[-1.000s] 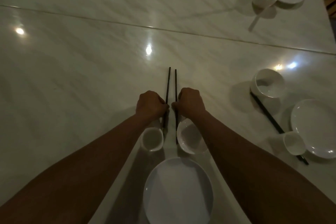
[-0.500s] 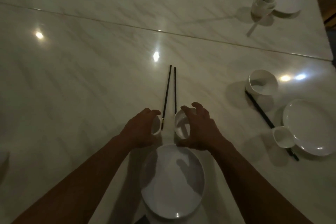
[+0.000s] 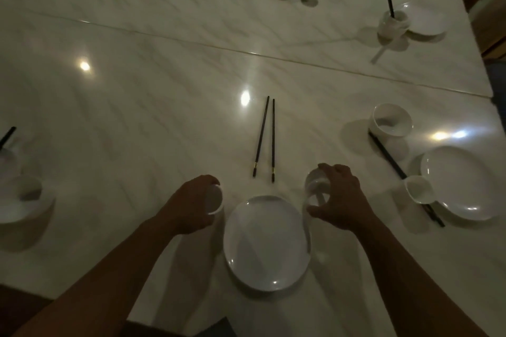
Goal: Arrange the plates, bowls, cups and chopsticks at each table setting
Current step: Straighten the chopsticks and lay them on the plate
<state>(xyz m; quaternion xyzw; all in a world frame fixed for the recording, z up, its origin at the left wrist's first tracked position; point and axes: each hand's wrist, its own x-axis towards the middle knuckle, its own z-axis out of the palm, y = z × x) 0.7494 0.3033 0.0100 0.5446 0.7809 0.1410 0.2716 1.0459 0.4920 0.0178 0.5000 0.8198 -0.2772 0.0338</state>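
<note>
A white plate [image 3: 267, 243] lies on the marble table [image 3: 137, 117] right in front of me. My left hand [image 3: 193, 204] grips a small white cup [image 3: 215, 200] just left of the plate. On the plate's right, my right hand [image 3: 339, 197] is wrapped around a white bowl [image 3: 316, 189]. Two black chopsticks [image 3: 267, 137] with gold bands lie side by side on the table beyond the plate, pointing away from me, apart from both hands.
To the right is another setting: bowl [image 3: 391, 122], plate [image 3: 456, 182], cup [image 3: 419, 189] and a chopstick pair [image 3: 397, 169] lying askew. A bowl [image 3: 23, 200] stands at the left. More settings lie at the far side, one cup [image 3: 393, 22] with a chopstick standing in it. The table's edge is near me.
Both hands let go of the chopsticks and closed on the cup and the bowl. The cup has moved left and the bowl right, apart to either side of the plate.
</note>
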